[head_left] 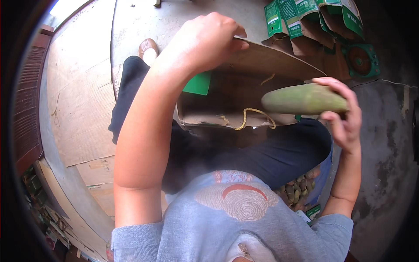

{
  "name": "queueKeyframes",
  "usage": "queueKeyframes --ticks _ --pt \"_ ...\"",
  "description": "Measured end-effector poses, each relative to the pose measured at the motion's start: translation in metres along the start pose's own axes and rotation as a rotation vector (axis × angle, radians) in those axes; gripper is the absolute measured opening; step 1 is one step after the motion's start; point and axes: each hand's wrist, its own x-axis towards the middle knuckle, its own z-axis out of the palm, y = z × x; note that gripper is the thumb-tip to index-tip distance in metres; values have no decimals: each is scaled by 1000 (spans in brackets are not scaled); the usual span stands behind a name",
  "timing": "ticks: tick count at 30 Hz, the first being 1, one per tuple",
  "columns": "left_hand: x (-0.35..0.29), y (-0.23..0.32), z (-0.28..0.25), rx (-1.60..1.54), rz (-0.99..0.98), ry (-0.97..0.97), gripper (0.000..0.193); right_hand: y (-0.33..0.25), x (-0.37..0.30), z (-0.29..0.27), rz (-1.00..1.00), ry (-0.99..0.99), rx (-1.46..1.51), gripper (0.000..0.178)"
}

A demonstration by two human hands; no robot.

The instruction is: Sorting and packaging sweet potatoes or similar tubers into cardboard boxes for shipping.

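Note:
My right hand (347,115) grips a long green radish (303,99) by its right end, holding it sideways above the right part of an open cardboard box (279,56). Some motion blur softens the radish. At the box's far rim is my left hand (209,41), its fingers curled over the cardboard edge. A yellow rope handle (244,117) loops from the near wall of the box. Green card (198,84) shows at the box's left end, partly behind my left forearm. Shadow hides most of the box's inside.
Several green and white cartons (301,19) stand open at the far right, near a green device with a round dark face (361,60). Flattened cardboard (80,96) covers the floor at left. Beside my right thigh lies a heap of radish-like vegetables (299,190).

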Motion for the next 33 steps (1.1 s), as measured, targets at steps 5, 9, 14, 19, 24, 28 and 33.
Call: queueKeyframes --ticks 5,9,14,19,24,28,33 --pt "1 -4 0 0 2 -28 20 47 62 113 -150 -518 -97 45" --pt "3 -4 2 46 1 -36 19 83 69 199 -31 -947 -371 38" --pt "2 -5 1 26 8 -51 18 110 80 251 112 -980 -563 30" --pt "9 -3 6 -8 43 -39 19 174 43 273 -1 -289 -587 34" --pt "4 -4 5 -5 39 -21 21 100 59 158 166 -837 -301 44" --pt "-1 -5 6 6 50 -16 22 51 17 74 4 -342 -166 41" --pt "0 -2 2 -60 78 16 32 19 -80 -23 320 448 -187 20"
